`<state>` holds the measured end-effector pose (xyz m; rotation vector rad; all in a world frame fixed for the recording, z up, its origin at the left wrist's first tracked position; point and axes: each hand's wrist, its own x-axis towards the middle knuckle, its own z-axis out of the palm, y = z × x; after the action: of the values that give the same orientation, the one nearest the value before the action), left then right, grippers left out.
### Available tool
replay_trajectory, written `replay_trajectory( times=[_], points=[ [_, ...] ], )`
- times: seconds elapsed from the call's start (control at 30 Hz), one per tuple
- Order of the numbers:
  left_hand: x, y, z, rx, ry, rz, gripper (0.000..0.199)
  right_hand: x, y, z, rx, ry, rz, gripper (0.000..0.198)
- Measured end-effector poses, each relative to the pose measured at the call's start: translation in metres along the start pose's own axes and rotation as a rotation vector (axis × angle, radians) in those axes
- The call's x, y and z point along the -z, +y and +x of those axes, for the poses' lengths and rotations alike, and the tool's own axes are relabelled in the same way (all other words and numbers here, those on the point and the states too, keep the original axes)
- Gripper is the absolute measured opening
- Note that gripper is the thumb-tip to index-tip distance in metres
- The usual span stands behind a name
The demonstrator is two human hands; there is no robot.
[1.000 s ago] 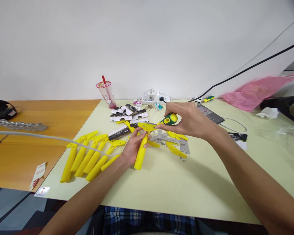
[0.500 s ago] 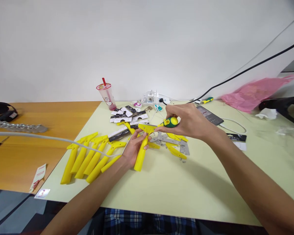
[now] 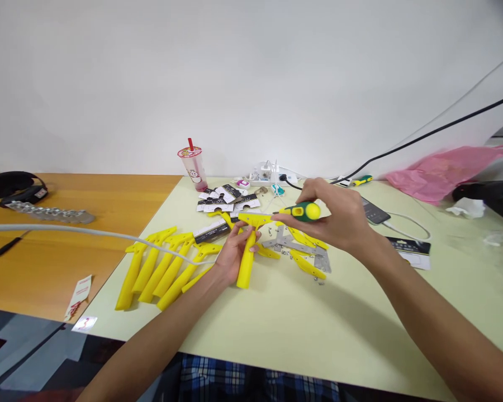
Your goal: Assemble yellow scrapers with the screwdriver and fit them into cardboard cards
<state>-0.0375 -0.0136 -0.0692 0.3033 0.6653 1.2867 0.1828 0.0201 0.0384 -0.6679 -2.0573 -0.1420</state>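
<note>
White wall behind; pale green table (image 3: 318,324) butts a wooden table (image 3: 67,223) at its left edge. Near edge and near-right part bare, plenty of open room there; clutter sits mid-table and toward far edge. Left hand (image 3: 232,254) wrapped around handle of yellow scraper (image 3: 247,251), held just above table centre, head end up. Right hand (image 3: 339,215) closed on green-yellow screwdriver (image 3: 302,211), tip at scraper head. Row of yellow handles (image 3: 159,268) lies toward left edge, white cable (image 3: 88,233) across them. Metal plates (image 3: 305,248) just right of scraper. Cup (image 3: 194,164), power strip (image 3: 268,173) at far edge; phone (image 3: 375,211), pink bag (image 3: 444,164) toward far right corner.
</note>
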Motion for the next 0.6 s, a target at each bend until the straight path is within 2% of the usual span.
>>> replay_trajectory(
  times=[0.07, 0.17, 0.23, 0.3, 0.37, 0.43, 0.47, 0.6],
  points=[
    [-0.002, 0.003, -0.003, 0.004, -0.028, -0.025, 0.047, 0.005, -0.004, 0.004, -0.046, 0.090, 0.057, 0.049],
    [-0.003, 0.010, -0.010, 0.027, -0.119, -0.056, 0.044, 0.012, 0.001, 0.009, -0.201, 0.190, 0.230, 0.047],
    [-0.003, 0.015, -0.013, 0.039, -0.203, -0.072, 0.043, 0.011, 0.011, 0.010, -0.344, 0.207, 0.303, 0.045],
    [-0.001, 0.020, -0.015, 0.049, -0.288, -0.082, 0.044, -0.002, 0.025, 0.013, -0.465, 0.175, 0.254, 0.047],
    [0.001, 0.024, -0.016, 0.066, -0.348, -0.083, 0.044, -0.026, 0.036, 0.021, -0.584, 0.071, 0.129, 0.051],
    [0.002, 0.025, -0.016, 0.075, -0.374, -0.086, 0.042, -0.060, 0.042, 0.037, -0.652, -0.170, -0.033, 0.048],
    [0.003, 0.026, -0.016, 0.077, -0.378, -0.093, 0.042, -0.079, 0.043, 0.047, -0.662, -0.362, -0.107, 0.046],
    [0.003, 0.027, -0.015, 0.085, -0.371, -0.132, 0.044, -0.158, 0.045, 0.091, -0.663, -0.689, -0.133, 0.045]
  ],
)
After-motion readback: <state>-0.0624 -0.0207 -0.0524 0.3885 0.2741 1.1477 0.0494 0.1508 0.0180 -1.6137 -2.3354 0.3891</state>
